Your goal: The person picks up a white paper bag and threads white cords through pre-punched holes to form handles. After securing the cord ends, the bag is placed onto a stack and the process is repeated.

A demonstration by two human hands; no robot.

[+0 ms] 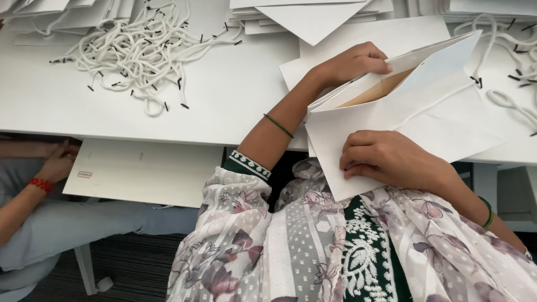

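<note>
- At the near edge of the white bench [224, 106], head view: a white paper bag [403, 106] lies partly folded, its mouth open toward the upper left and a brown inner panel showing; its lower corner overhangs the bench edge above the person's lap.
- Left hand [352, 62]: reaches in from the lower left and rests on the bag's upper rim, fingers curled over the edge and gripping it. A thin green bangle [278, 125] sits on this forearm.
- Right hand [386, 159]: lies palm-down on the bag's lower flap, fingers bent and close together, pressing the paper flat. Whether it pinches the edge cannot be told. A green bangle [488, 211] shows at this wrist.
- Under the bag: further flat white sheets [386, 33], touching it.
- Upper left of the bench: a loose heap of white cords [140, 50] with black tips, well apart from both hands.
- Far edge: stacks of folded white bags [307, 17].
- Right edge: more white cords [514, 95], near the bag.
- Lower left, below the bench: another person's hand [56, 165] with a red wristband [40, 184], beside a flat white sheet [145, 170].
</note>
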